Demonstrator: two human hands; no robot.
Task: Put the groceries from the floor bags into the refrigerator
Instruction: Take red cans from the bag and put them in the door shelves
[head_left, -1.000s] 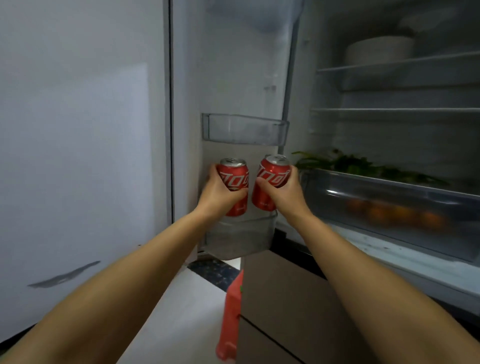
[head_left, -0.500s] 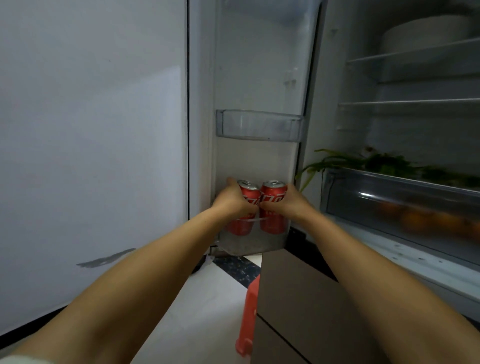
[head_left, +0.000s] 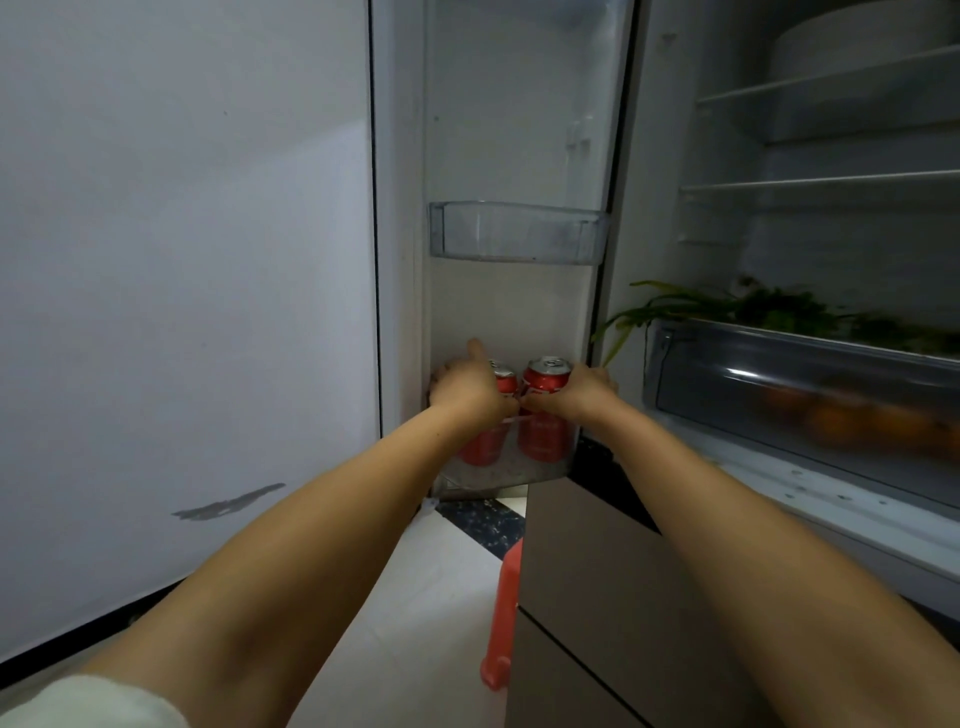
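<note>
Two red soda cans stand side by side in the lower clear door bin (head_left: 498, 475) of the open refrigerator door. My left hand (head_left: 467, 387) wraps the left can (head_left: 485, 447), its thumb raised above the can's top. My right hand (head_left: 574, 392) grips the right can (head_left: 545, 379) near its upper half. The bottoms of both cans show through the bin's front wall. Most of the left can's top is hidden by my fingers.
An empty clear door bin (head_left: 517, 231) hangs above. Inside the refrigerator, leafy greens (head_left: 753, 306) lie over a crisper drawer (head_left: 800, 384) holding orange fruit, with wire shelves and a white bowl (head_left: 857, 47) above. A red stool (head_left: 501, 597) stands by the lower drawers (head_left: 587, 597).
Both hands lowered the two cans from above the lower door bin down into it, and the cans came closer together.
</note>
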